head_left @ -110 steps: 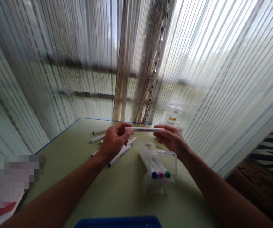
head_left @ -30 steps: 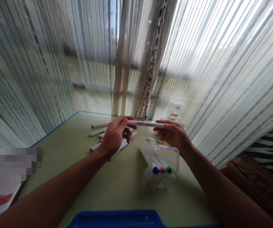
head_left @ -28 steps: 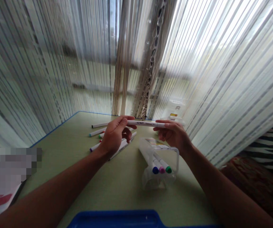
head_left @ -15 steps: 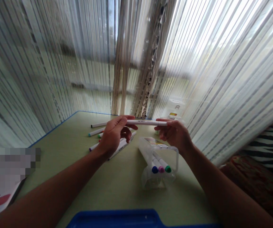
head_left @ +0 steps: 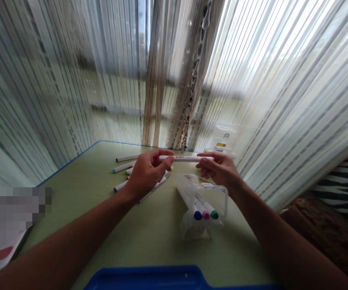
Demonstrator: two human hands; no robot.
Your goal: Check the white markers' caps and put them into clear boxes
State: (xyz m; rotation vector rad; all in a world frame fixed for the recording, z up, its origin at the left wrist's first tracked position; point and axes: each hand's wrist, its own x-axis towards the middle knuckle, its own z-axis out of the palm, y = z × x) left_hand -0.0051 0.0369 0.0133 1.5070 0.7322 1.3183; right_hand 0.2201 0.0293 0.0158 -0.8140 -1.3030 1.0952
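A white marker (head_left: 184, 158) with pink ends lies level between my hands, raised over the table. My left hand (head_left: 149, 169) pinches its left end between thumb and fingers. At the other end, the fingertips of my right hand (head_left: 219, 169) close on it. Below and nearer to me is a clear plastic case (head_left: 188, 227), holding markers with a blue tip (head_left: 197, 215), a pink tip (head_left: 205, 215) and a green tip (head_left: 214, 214). Several loose white markers (head_left: 123, 168) lie left of and behind my left hand, which partly hides them.
The pale green table (head_left: 143, 241) has a blue tray edge (head_left: 149, 278) at its front. A clear container (head_left: 222, 141) stands at the back by the string curtain (head_left: 116, 72). A blurred-out flat item (head_left: 7, 225) sits at left. Zebra-striped fabric (head_left: 340, 189) is at right.
The marker has been lowered slightly, and its pink ends now show. My left thumb and fingers have shifted along it to the right. The case and loose markers stay put.
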